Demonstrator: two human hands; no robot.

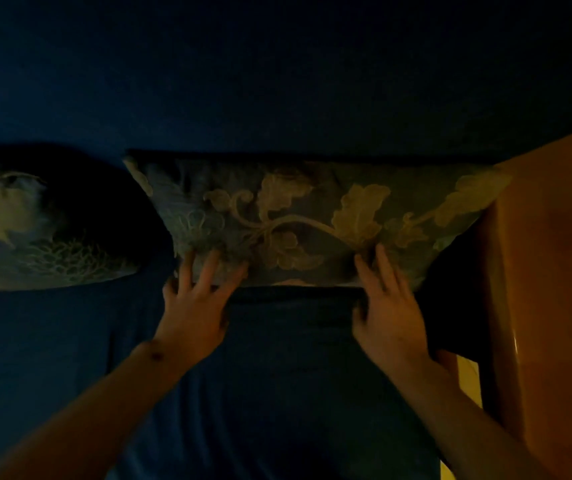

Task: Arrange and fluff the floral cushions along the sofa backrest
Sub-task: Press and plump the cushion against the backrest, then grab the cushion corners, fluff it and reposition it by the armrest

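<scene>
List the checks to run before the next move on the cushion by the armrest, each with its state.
1. Both hands on the floral cushion: ok, left hand and right hand are at its lower edge.
2. Grip: cannot tell, fingers lie spread on the fabric; whether thumbs tuck under is unclear.
3. Cushion against the backrest: ok, its top edge meets it.
4. Its right corner at the wooden armrest: ok, it touches.
5. Gap to the second cushion: ok, apart.
6. Plumpness: cannot tell, too dark.
</scene>
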